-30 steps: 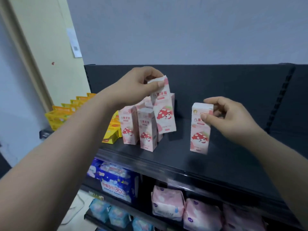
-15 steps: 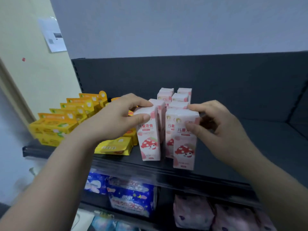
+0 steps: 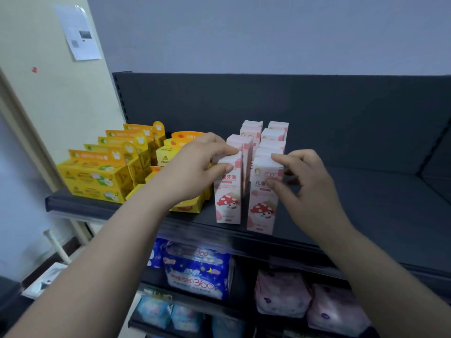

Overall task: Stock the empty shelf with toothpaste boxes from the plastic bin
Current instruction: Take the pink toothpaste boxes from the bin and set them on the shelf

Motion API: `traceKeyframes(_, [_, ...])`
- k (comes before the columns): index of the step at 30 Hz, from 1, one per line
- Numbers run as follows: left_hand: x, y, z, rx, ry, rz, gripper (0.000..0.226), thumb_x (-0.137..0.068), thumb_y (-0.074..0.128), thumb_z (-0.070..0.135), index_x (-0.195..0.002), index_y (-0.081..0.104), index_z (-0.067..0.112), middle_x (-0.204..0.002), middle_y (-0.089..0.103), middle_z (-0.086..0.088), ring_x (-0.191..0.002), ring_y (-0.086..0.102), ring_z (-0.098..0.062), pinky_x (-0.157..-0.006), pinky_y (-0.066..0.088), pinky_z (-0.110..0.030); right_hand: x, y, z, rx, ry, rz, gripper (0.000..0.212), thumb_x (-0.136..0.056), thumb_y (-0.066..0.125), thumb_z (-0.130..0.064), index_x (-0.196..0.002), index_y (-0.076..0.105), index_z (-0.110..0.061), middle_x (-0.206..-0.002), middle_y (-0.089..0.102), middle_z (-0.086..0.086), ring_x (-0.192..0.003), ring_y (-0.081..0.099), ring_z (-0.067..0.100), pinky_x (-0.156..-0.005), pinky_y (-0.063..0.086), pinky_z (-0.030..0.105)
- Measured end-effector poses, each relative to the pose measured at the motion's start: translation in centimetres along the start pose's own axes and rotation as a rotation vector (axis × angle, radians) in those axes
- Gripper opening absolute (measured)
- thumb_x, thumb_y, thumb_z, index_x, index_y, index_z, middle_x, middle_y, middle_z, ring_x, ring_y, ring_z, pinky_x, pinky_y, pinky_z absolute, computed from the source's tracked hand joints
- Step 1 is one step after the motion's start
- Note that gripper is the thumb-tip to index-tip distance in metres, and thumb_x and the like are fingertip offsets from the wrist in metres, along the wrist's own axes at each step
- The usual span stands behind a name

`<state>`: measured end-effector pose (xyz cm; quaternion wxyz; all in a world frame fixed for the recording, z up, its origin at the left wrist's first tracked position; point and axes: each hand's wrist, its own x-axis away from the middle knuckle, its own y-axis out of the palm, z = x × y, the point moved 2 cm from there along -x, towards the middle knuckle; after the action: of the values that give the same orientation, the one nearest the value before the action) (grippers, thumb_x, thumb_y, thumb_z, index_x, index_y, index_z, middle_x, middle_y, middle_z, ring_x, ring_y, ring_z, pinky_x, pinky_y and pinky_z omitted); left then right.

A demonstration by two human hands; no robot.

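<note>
Two rows of pink toothpaste boxes (image 3: pixel 273 137) stand upright on the dark shelf (image 3: pixel 366 211). They run front to back, with a narrow gap between the rows.

Left row: your left grip (image 3: pixel 195 167) is clasped on the top of the left front box (image 3: pixel 228 203). The thumb lies across the upper front face and the fingers curl over the top and far side. The box stands on the shelf with its mushroom print facing you.

Right row: your right grip (image 3: pixel 305 181) pinches the top of the right front box (image 3: pixel 262 211), thumb on the front face, index finger on the top edge. This box is also upright on the shelf. It sits a little nearer the shelf's front lip than its neighbour.

Depth: the right row looks five boxes deep and the left four, but the rear boxes overlap, so the count is not firm.

Surroundings:
- Yellow cartons (image 3: pixel 97 176) fill the shelf's left end, just beside the left row. Your left forearm crosses in front of some of them.
- The shelf surface to the right of the rows is bare dark board.
- One level down, a blue pack (image 3: pixel 197 272) sits under the rows, with pink packs (image 3: pixel 283 293) to its right.
- A paper sheet (image 3: pixel 79 32) is stuck to the cream wall (image 3: pixel 48 93) at upper left.
</note>
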<state>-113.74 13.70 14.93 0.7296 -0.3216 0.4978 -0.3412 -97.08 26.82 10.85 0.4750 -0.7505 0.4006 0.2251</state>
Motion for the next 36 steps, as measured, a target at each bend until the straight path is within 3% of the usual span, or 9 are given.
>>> traceKeyframes(5, [2.4,-1.4,-1.1,-0.031,-0.02,0.119,0.043,-0.086,0.068,0.021,-0.128,0.057,0.02,-0.124,0.052,0.001,-0.114,0.045,-0.013,-0.096,0.038,-0.027,1.2,-0.2,-0.9,0.144,-0.061,0.078,0.057,-0.08,0.068,-0.035,-0.13,0.052,-0.013,-0.123,0.046,0.005,-0.114,0.042,0.018,-0.097,0.029,0.023])
traceKeyframes(8, [4.8,-2.0,-4.0,-0.12,-0.127,0.16,0.044,-0.086,0.067,0.022,-0.129,0.055,0.02,-0.124,0.054,-0.003,-0.117,0.048,-0.023,-0.097,0.042,-0.037,2.4,-0.2,-2.5,0.196,-0.121,0.153,0.052,-0.082,0.059,-0.035,-0.127,0.054,-0.009,-0.124,0.049,0.011,-0.115,0.043,0.023,-0.099,0.027,0.026])
traceKeyframes(13, [7.8,-1.5,-9.4,-0.29,-0.263,-0.246,0.058,-0.084,0.066,0.042,-0.135,0.048,0.02,-0.138,0.05,-0.003,-0.128,0.04,-0.024,-0.104,0.031,-0.034,4.2,3.5,-7.1,0.174,-0.283,0.085,0.034,-0.087,0.057,-0.017,-0.118,0.061,-0.004,-0.119,0.053,0.01,-0.11,0.047,0.024,-0.1,0.03,0.025])
traceKeyframes(16, [7.6,-1.9,-10.9,-0.299,-0.168,-0.384,0.071,-0.078,0.065,0.056,-0.138,0.046,0.022,-0.139,0.049,0.001,-0.127,0.041,-0.022,-0.105,0.035,-0.036,3.8,7.3,-8.7,0.186,-0.265,-0.11,0.036,-0.089,0.056,-0.016,-0.124,0.06,-0.007,-0.121,0.056,0.009,-0.112,0.05,0.022,-0.097,0.039,0.029])
traceKeyframes(19, [7.3,-2.0,-11.7,-0.329,-0.029,-0.461,0.06,-0.086,0.062,0.045,-0.139,0.045,0.021,-0.138,0.049,0.002,-0.125,0.044,-0.019,-0.103,0.036,-0.032,2.8,10.6,-9.4,0.216,-0.149,-0.216,0.038,-0.09,0.054,-0.017,-0.128,0.056,-0.009,-0.125,0.055,0.007,-0.115,0.051,0.022,-0.096,0.045,0.035])
traceKeyframes(22, [6.1,-2.5,-12.1,-0.31,0.022,-0.349,0.03,-0.096,0.05,0.02,-0.124,0.059,0.021,-0.123,0.06,-0.001,-0.111,0.055,-0.022,-0.091,0.046,-0.035,1.7,12.9,-10.2,0.244,-0.07,-0.21,0.038,-0.09,0.057,-0.011,-0.128,0.056,-0.006,-0.125,0.055,0.01,-0.115,0.052,0.026,-0.095,0.048,0.041])
traceKeyframes(24, [5.0,-2.9,-12.2,-0.323,0.015,-0.255,0.025,-0.094,0.048,0.01,-0.113,0.061,0.02,-0.109,0.063,-0.001,-0.098,0.059,-0.023,-0.081,0.05,-0.036,1.0,13.6,-10.9,0.238,-0.011,-0.161,0.038,-0.092,0.055,-0.009,-0.129,0.055,-0.006,-0.127,0.054,0.009,-0.116,0.051,0.025,-0.098,0.045,0.037])
traceKeyframes(27, [3.8,-2.6,-12.3,-0.299,0.034,-0.189,0.03,-0.091,0.049,0.003,-0.114,0.059,0.02,-0.105,0.063,-0.001,-0.097,0.058,-0.023,-0.08,0.05,-0.035,0.7,14.1,-11.6,0.254,0.064,-0.098,0.041,-0.091,0.055,-0.007,-0.132,0.053,-0.005,-0.128,0.054,0.008,-0.117,0.05,0.02,-0.098,0.04,0.027])
traceKeyframes(36, [5.0,-2.8,-9.6,-0.081,0.205,0.015,0.034,-0.09,0.06,0.022,-0.124,0.057,0.018,-0.117,0.06,-0.004,-0.108,0.055,-0.025,-0.087,0.049,-0.039,3.9,12.6,-12.8,0.368,0.146,0.035,0.04,-0.085,0.062,-0.007,-0.125,0.058,-0.009,-0.117,0.059,0.006,-0.104,0.055,0.024,-0.081,0.051,0.036])
